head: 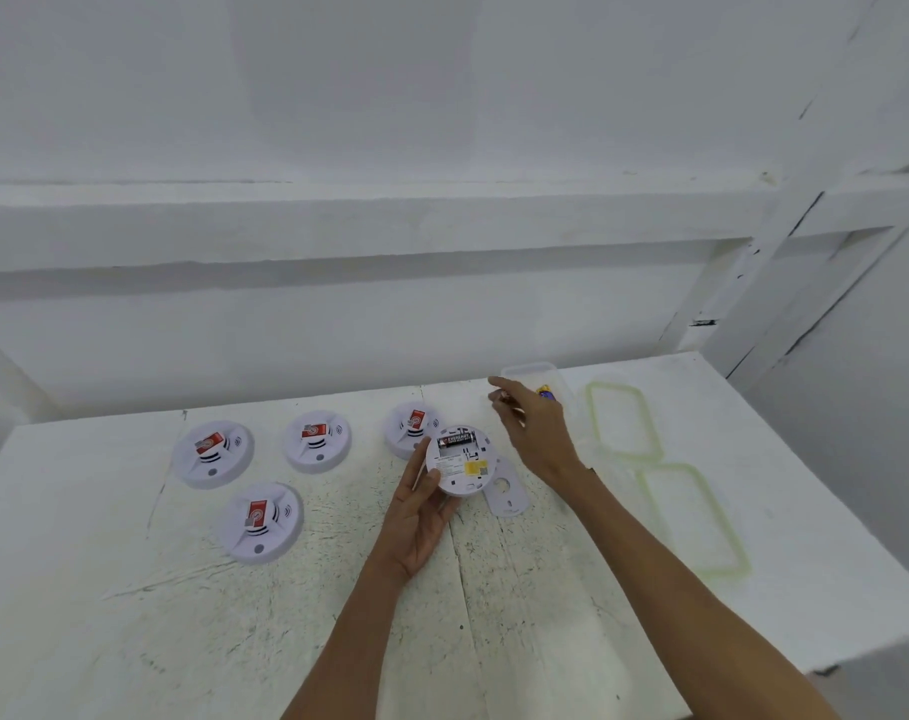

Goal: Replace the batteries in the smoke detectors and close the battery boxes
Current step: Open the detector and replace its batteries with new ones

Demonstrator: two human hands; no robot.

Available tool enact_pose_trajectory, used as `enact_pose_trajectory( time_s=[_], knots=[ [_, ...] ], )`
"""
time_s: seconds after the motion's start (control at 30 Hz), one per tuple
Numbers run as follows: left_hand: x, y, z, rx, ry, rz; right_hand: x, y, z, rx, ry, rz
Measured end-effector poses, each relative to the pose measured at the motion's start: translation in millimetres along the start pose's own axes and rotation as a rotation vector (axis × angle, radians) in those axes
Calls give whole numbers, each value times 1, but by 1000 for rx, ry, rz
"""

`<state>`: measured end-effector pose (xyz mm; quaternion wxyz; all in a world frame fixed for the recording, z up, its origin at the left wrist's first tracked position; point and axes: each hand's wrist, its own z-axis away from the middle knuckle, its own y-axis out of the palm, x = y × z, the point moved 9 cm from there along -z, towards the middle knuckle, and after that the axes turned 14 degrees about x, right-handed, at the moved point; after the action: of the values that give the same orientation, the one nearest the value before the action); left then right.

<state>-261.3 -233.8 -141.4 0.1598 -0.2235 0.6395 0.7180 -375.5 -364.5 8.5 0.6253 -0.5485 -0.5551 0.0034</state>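
My left hand (422, 517) holds a white round smoke detector (460, 462) back side up, with fingers under it and the thumb on its rim. Its battery bay is uncovered and a black battery (460, 440) lies in it. The loose white battery cover (505, 492) lies on the table just right of the detector. My right hand (532, 426) hovers beyond the detector, fingers extended toward a clear plastic box (532, 374) that contains a yellow and blue battery (545, 393). I cannot see anything in my right hand.
Several other smoke detectors lie face up with red labels: one at the far left (214, 453), one in the middle (317, 440), one behind the held unit (408, 426), one nearer (261, 521). Two green-rimmed clear lids (623, 420) (694, 517) lie at right. The white table (130, 615) ends at right.
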Motion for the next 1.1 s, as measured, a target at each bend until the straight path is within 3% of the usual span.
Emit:
enact_pose_trajectory(
  time_s=[0.17, 0.33, 0.47, 0.7, 0.93, 1.1],
  knots=[
    [-1, 3, 1, 15, 13, -9, 13, 31, 9, 146, 67, -8],
    [-6, 9, 3, 22, 40, -31, 18, 48, 15, 186, 16, 161],
    [-6, 10, 4, 20, 43, -42, 9, 55, 20, 242, 168, 50],
    [-5, 8, 5, 18, 45, -37, -1, 48, 30, -3, 291, -158],
    [-6, 9, 6, 10, 56, -5, 7, 44, 44, -96, 387, -8],
    [-5, 9, 5, 23, 46, -8, 11, 39, 49, -158, 326, 37]
  ],
)
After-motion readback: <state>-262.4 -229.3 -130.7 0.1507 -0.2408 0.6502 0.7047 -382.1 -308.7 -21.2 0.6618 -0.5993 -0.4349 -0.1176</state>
